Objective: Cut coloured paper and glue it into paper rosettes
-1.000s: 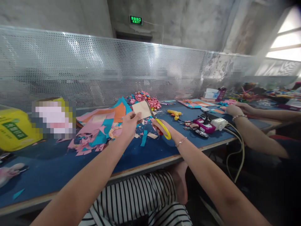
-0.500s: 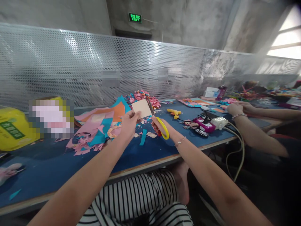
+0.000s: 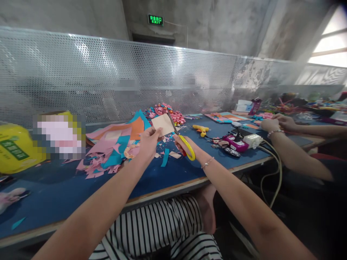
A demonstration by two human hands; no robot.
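Evidently, a good deal of cutting is done: pink, orange and blue sheets (image 3: 137, 129), some with broad uncut stretches, spread beside a heap (image 3: 175, 117) of small bits, with ragged scraps (image 3: 93, 167) at their near end. Less far along is the cream card (image 3: 165, 124), raised above the table between the hands; it looks mostly whole, and how much cutting it has left cannot be told. The left hand (image 3: 150, 141) pinches it, thumb on top. The right hand (image 3: 197, 147) has its fingers wrapped round the yellow handles of the scissors (image 3: 189, 148), whose blades lie at the card's right edge; whether they bite into it is too small to tell. Behind, a rough grey wall (image 3: 67, 16) rises over a perforated screen (image 3: 89, 72), which backs the long blue table (image 3: 154, 182). A yellow packet (image 3: 16, 159) sits far left; on the right a co-worker's hands (image 3: 271, 126) are over more pieces, beyond a white power strip (image 3: 252, 141). A green exit sign (image 3: 155, 20) glows on the wall. Smaller yet, a yellow glue gun (image 3: 201, 130) lies right of the scissors, and a blue strip (image 3: 165, 157) nearer the person than the card.
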